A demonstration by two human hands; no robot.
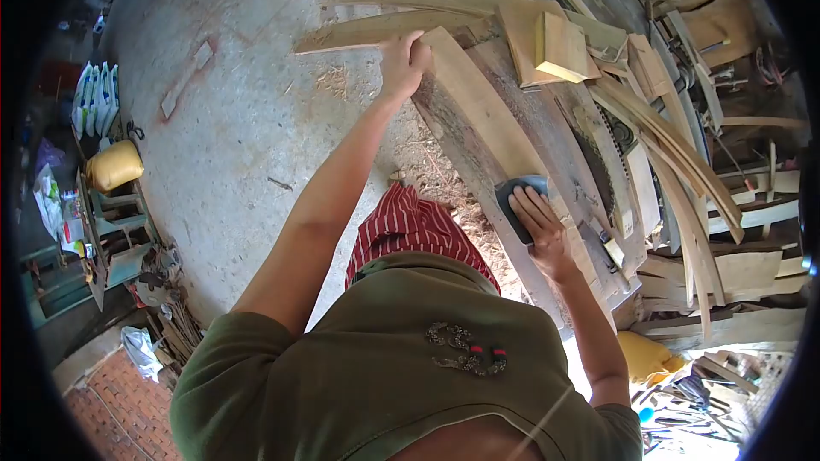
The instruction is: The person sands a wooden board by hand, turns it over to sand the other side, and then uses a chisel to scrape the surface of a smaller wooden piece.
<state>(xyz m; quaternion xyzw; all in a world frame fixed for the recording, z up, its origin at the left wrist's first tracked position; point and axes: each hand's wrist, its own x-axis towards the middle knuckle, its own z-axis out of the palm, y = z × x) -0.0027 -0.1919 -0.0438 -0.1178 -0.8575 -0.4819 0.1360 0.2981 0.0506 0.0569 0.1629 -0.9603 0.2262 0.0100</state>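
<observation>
A long, slightly curved wooden board [487, 107] lies across the workbench [504, 68]. At its far end, my left hand [403, 67] is closed around the board's edge, with the thumb on top. Lower down, my right hand [545, 226] presses a dark sanding pad [517, 196] against the board's face. Its fingers lie close together over the pad, and the pad's underside is hidden. Just right of that hand rests a small tool that looks like a brush [612, 249].
A squared wood block [559, 47] sits on the bench's far side. Curved strips [675, 149] pile up along the right, near a toothed blade [594, 158]. Sawdust [440, 166] covers the floor by the bench. A yellow container [115, 165] stands at the left.
</observation>
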